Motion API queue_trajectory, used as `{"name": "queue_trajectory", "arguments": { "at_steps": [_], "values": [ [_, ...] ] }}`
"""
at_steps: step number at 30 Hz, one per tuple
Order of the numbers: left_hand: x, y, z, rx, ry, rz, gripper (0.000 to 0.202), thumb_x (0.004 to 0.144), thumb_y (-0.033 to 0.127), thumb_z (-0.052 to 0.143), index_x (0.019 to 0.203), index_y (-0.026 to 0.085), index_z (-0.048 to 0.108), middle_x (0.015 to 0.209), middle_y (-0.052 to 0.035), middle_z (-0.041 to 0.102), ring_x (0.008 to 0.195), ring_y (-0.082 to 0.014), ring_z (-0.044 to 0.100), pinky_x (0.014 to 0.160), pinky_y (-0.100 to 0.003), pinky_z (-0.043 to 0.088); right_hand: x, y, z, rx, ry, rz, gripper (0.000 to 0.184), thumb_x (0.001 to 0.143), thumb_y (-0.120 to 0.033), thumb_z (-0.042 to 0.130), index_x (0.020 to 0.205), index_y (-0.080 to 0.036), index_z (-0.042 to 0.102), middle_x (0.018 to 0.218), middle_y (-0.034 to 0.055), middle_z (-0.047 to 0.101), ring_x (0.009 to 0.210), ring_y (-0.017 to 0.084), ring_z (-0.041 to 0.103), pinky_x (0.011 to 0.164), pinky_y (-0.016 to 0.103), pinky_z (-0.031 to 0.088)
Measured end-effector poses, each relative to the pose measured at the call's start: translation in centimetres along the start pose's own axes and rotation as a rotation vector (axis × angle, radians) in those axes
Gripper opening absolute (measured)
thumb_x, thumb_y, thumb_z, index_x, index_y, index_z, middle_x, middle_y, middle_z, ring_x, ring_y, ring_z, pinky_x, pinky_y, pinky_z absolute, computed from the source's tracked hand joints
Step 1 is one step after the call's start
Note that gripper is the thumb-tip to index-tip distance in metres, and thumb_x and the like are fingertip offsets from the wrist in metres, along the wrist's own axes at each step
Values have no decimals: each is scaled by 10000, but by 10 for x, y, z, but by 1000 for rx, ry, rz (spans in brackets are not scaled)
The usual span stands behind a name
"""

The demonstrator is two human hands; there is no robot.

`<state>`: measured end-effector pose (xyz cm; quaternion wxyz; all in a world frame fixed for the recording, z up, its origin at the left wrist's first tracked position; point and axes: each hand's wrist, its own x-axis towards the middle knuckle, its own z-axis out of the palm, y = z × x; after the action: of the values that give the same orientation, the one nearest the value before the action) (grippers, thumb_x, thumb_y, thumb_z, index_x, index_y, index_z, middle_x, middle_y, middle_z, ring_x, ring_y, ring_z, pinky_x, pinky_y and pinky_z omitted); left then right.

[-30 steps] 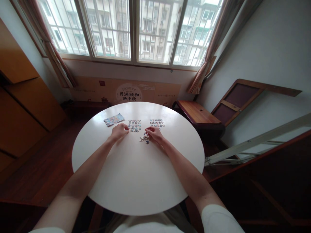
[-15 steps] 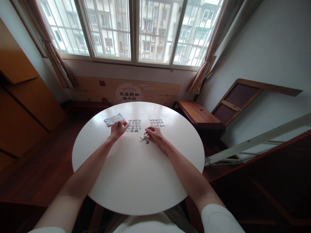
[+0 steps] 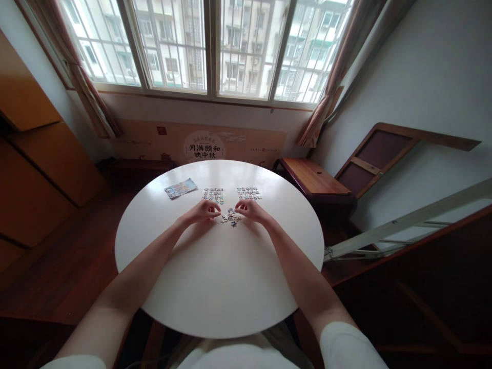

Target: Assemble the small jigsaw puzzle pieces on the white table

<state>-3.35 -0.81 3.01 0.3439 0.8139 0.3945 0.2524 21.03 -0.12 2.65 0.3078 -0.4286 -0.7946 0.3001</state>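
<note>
A small heap of loose jigsaw pieces (image 3: pixel 229 218) lies near the middle of the round white table (image 3: pixel 215 277). My left hand (image 3: pixel 203 210) rests just left of the heap with its fingers curled in a pinch; what it holds is too small to name. Just right of the heap, my right hand (image 3: pixel 249 208) has its fingertips pinched together over the pieces. Beyond my hands lie two neat groups of pieces, the left group (image 3: pixel 213 194) and the right group (image 3: pixel 248 192). A colourful picture card (image 3: pixel 180 188) lies further left.
A wooden side table (image 3: pixel 313 179) and a leaning wooden frame (image 3: pixel 378 154) stand to the right. A pale metal rail (image 3: pixel 407 220) slants along the right wall. Wooden cabinets (image 3: pixel 34 169) fill the left side. A barred window (image 3: pixel 207 46) is ahead.
My left hand has come back from the left group of pieces toward the loose heap. My right hand has shifted slightly right of the heap. The view tilted a little.
</note>
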Motion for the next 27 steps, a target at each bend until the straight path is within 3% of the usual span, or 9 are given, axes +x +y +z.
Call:
{"name": "queue_trajectory", "arguments": {
  "at_steps": [4, 11, 21, 27],
  "values": [
    [1, -1, 1, 15, -5, -22, 324, 758, 424, 577, 843, 132, 689, 518, 1, 588, 453, -81, 513, 465, -173, 365, -5, 4, -9, -18, -142, 69, 239, 673, -347, 681, 805, -148, 670, 655, 21, 616, 565, 115, 547, 513, 212, 387],
    [4, -6, 2, 69, 2, -10, 295, 750, 400, 568, 821, 148, 705, 547, 5, 581, 487, -81, 486, 465, -171, 340, -5, 3, -13, 22, -214, 108, 294, 569, -277, 745, 828, -155, 675, 629, -7, 592, 533, 99, 521, 496, 198, 372],
    [6, -10, 3, 51, 20, 13, 307, 768, 405, 553, 833, 143, 699, 632, -21, 627, 550, -96, 535, 506, -180, 400, -5, -3, -15, 45, -233, 100, 248, 603, -329, 732, 764, -148, 675, 661, 25, 620, 590, 124, 555, 515, 216, 410],
    [8, -7, 10, -16, 136, 31, 343, 768, 387, 580, 989, 135, 654, 760, -39, 631, 521, -78, 546, 483, -186, 444, -4, -18, -5, 334, -108, 89, 325, 630, -387, 723, 817, -135, 639, 728, 50, 652, 651, 134, 595, 564, 237, 452]
  ]
}}
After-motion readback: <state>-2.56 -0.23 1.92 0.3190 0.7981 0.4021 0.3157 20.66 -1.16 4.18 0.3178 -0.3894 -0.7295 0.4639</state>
